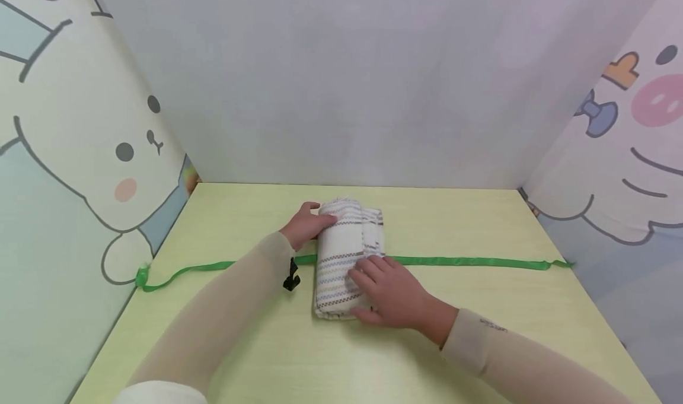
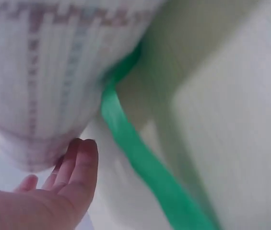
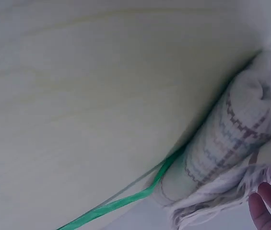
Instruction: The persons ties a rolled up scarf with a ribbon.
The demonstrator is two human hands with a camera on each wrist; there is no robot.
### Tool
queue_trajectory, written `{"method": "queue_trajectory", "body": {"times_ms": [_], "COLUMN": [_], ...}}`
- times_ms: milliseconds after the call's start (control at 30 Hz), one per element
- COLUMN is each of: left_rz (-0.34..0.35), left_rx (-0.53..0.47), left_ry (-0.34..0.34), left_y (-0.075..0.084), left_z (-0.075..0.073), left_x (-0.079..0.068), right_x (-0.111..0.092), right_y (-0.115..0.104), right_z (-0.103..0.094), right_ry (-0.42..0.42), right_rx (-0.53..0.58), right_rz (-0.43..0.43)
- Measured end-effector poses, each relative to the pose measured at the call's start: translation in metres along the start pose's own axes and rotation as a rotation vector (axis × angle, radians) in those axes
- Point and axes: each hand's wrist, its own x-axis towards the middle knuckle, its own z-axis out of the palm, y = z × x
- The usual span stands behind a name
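Inspecting the work before me, I find the white woven towel with striped patterned bands (image 1: 338, 244) just below the centre of the frame, rolled into a thick bundle. It lies lengthwise from near to far on the pale yellow-green tabletop (image 1: 453, 220), with a narrower fold showing along its right side.

My left hand (image 1: 306, 225) is at the upper left of the bundle, its thumb laid on the cloth. The left wrist view shows its fingers extended and relaxed, tips at the roll's surface. My right hand (image 1: 395, 291) is at the lower right of the bundle, fingers loosely spread and resting on the cloth, thumb near the lower edge. Neither hand is clenched.

A flat green fabric ribbon (image 1: 469, 261) crosses the tabletop from left to right and passes under the towel; its left end is bunched at the table's left edge. In the right wrist view, the roll's coiled end shows at the right edge, with loose fringe lower down, near my fingertips.

I note beige sleeves (image 1: 229, 303) on both arms, and a small black piece (image 1: 291, 278) beside the left cuff. Dark lettering on the right cuff is too small to read.
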Motion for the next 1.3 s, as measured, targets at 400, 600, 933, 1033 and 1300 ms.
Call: {"method": "queue_trajectory", "body": {"times_ms": [400, 600, 933, 1033, 1300], "left_rz": [0.102, 0.232, 0.388, 0.396, 0.379], "left_rx": [0.276, 0.472, 0.723, 0.777, 0.855], "left_ry": [0.066, 0.098, 0.147, 0.147, 0.136], "left_y": [-0.007, -0.016, -0.025, -0.027, -0.035], "left_z": [-0.025, -0.027, -0.029, -0.029, -0.029], "left_x": [-0.016, -0.023, -0.035, -0.036, -0.035], "right_x": [-0.002, -0.005, -0.007, -0.008, -0.015], "right_y": [0.04, 0.052, 0.067, 0.07, 0.073], "right_z": [-0.003, -0.003, 0.006, 0.009, 0.013], "right_ry": [0.11, 0.042, -0.155, -0.182, -0.212], "right_rx": [0.063, 0.101, 0.21, 0.244, 0.314], "right_rz": [0.276, 0.427, 0.636, 0.667, 0.71]}}
